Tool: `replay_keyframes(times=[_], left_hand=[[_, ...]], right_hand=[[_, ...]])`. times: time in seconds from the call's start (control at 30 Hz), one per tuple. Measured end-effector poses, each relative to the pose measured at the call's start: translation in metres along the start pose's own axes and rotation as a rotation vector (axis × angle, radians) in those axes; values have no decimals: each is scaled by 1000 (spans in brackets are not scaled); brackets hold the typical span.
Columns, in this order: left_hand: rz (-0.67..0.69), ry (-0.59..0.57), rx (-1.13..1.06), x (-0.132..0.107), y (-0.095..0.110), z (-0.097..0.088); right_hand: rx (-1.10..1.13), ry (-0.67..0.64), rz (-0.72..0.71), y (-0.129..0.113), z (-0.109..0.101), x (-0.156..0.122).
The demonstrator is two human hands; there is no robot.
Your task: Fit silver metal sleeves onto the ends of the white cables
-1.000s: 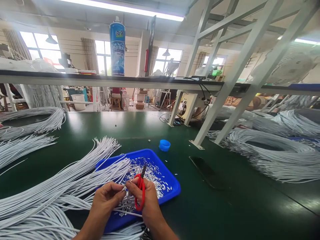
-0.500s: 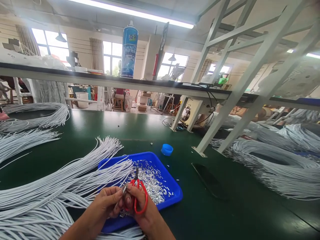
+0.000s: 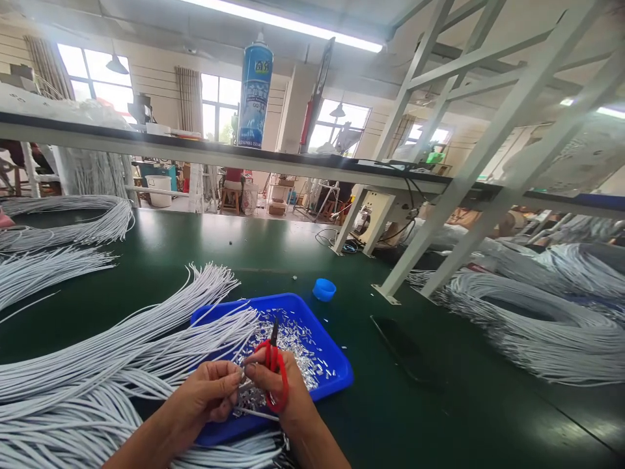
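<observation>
My right hand [image 3: 288,384] is wrapped round red-handled scissors [image 3: 276,371], their dark blades pointing up and away. Its thumb and forefinger come close to the fingertips of my left hand [image 3: 209,391]. Those left fingertips pinch the end of a thin white cable [image 3: 258,413]; the tip itself is mostly hidden. Both hands are over the near part of a blue tray [image 3: 336,384]. Small shiny metal pieces [image 3: 307,355] lie scattered in it. A bundle of white cables [image 3: 215,339] rests with its ends over the tray's left side.
More white cables [image 3: 58,417] cover the left of the green table [image 3: 195,238]. A blue cap [image 3: 324,290] and a dark flat phone-like object [image 3: 398,345] lie right of the tray. Metal struts [image 3: 420,254] rise behind; a spray can [image 3: 254,94] stands on the shelf. Coiled cables [image 3: 537,326] lie right.
My fingertips have drawn slightly apart, and the scissors have shifted a little right and tilted. A length of white cable now shows below my hands, over the tray.
</observation>
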State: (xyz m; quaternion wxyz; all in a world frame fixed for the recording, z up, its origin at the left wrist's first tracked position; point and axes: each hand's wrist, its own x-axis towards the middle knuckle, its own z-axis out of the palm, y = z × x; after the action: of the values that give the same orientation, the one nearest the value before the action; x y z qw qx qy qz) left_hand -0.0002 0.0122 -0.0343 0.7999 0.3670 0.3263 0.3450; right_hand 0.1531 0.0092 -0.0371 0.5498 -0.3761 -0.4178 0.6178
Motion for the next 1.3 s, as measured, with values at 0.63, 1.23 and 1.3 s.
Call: replay_keyframes(times=[0.63,1.23,1.3], left_hand=[[284,94,-1,3,-15,4],[261,242,189,-2,-8,11],[269,227,215,-2,-8,11]], right_hand=[[-92,142,-28,11,19,-10],[-102,-33,139,-23,-3,-8],[-86,-62,138,-23,-2,-9]])
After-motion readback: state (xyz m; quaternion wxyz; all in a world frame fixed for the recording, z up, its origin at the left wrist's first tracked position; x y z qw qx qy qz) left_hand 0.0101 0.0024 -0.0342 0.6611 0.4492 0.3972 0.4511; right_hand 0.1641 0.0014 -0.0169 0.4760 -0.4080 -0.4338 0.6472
